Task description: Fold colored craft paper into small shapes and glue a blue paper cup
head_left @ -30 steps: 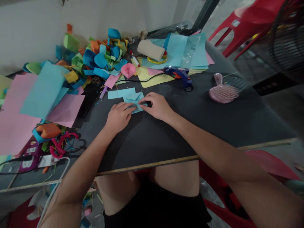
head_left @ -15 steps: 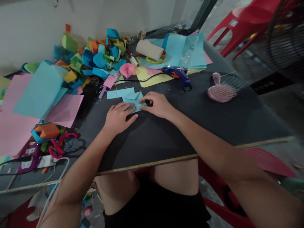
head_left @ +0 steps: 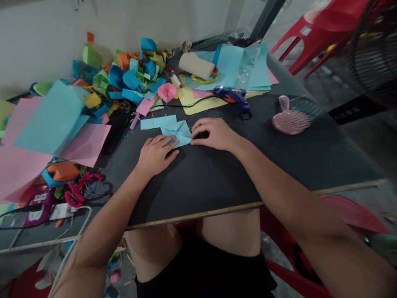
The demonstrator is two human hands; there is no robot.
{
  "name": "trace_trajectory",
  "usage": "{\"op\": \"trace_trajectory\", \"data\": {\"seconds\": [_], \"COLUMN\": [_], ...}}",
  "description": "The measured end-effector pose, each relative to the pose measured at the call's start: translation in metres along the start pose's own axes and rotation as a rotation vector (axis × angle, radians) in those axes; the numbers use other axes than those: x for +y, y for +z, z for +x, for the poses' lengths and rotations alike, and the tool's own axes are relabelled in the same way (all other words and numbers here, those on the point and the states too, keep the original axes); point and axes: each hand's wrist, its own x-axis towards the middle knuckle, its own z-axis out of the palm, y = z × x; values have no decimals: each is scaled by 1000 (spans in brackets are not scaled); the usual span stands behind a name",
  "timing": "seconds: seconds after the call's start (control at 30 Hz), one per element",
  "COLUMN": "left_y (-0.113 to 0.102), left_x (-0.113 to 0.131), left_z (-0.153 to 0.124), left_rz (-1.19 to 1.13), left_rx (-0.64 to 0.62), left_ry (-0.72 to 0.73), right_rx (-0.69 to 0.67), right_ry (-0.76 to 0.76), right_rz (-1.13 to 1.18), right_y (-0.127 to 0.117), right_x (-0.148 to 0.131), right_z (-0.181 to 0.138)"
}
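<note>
Resting on the dark worktop (head_left: 211,178), in front of the person, a folded light-blue paper (head_left: 182,130) lies between the two hands, with creased flaps meeting near its middle. The left hand (head_left: 157,154) is open, palm down, its fingers laid over the paper's lower-left part and its thumb stretched out on the worktop. The right hand (head_left: 212,133) is curled at the opposite side, thumb and forefinger at the paper's right corner; whether they pinch it or only touch it, I cannot tell. Just behind the paper, toward the left, lies a light-blue strip (head_left: 151,123); whether their edges overlap is unclear. Beyond it are a small purple stick (head_left: 135,121), a pink paper strip (head_left: 147,106) and a pink folded paper shape (head_left: 167,92). A blue glue gun (head_left: 237,98) lies farther back to the right, partly over a yellow sheet (head_left: 198,106), with a beige roll (head_left: 196,65) behind. Well to the right, a pink hairbrush (head_left: 290,123) lies bristles up. On the left, a heap of folded coloured papers (head_left: 130,78) leans toward the wall, near a large light-blue sheet (head_left: 51,120) and pink sheets (head_left: 21,165). Nearer the left forearm sits a magenta fuzzy shape (head_left: 74,191), beside a purple device (head_left: 43,207). Past the worktop stand a red plastic chair (head_left: 328,31) and a fan (head_left: 375,54).
</note>
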Motion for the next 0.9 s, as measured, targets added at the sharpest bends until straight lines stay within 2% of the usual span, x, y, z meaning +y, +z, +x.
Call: {"op": "trace_trajectory", "data": {"seconds": [0.23,0.43,0.6,0.77,0.9], "left_y": [0,1,1,2,3], "left_x": [0,-2,-2,-1,-2], "left_z": [0,0,1,0,0], "left_rz": [-2,-23,-7,-1,-15], "left_rx": [-2,3,6,24,11], "left_ry": [6,-22,-31,-13,-5], "right_rx": [-30,-181,-244,-175,-113], "right_ry": [130,4,-3,-43,-165], "right_rz": [46,45,-26,-9,22], "right_y": [2,2,1,2,3], "right_x": [3,7,6,0,-3], "right_z": [2,5,4,-1,-2]}}
